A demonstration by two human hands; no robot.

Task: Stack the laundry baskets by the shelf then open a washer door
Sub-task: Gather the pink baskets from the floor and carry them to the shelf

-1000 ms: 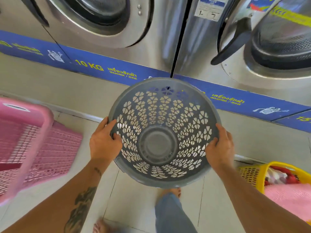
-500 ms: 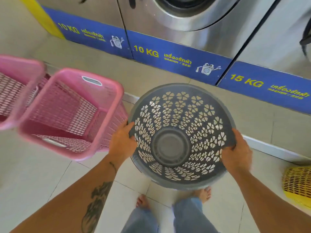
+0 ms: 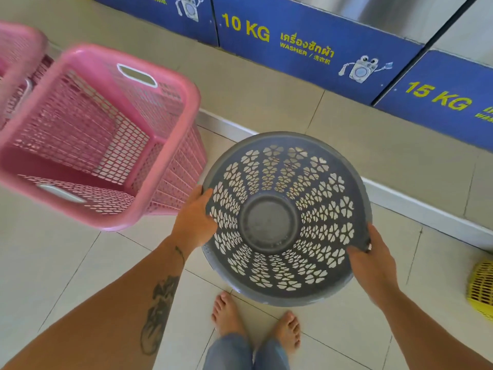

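Grey round basket (image 3: 286, 220) held upright, mouth up, by both hands

- Floor (image 3: 66, 265): large pale beige glossy tiles, thin dark grout lines, evenly lit by soft bright light.
- Raised plinth (image 3: 266, 84) in matching beige runs along the machine row; a light grey edge strip (image 3: 426, 206) marks its foot.
- Blue panels (image 3: 306, 36) along the machine bases, yellow print: "10 KG", "WASHER", "15 KG", plus a cartoon washer graphic (image 3: 362, 69).
- Brushed stainless machine fronts (image 3: 394, 12) above the panels, split by a dark vertical gap.
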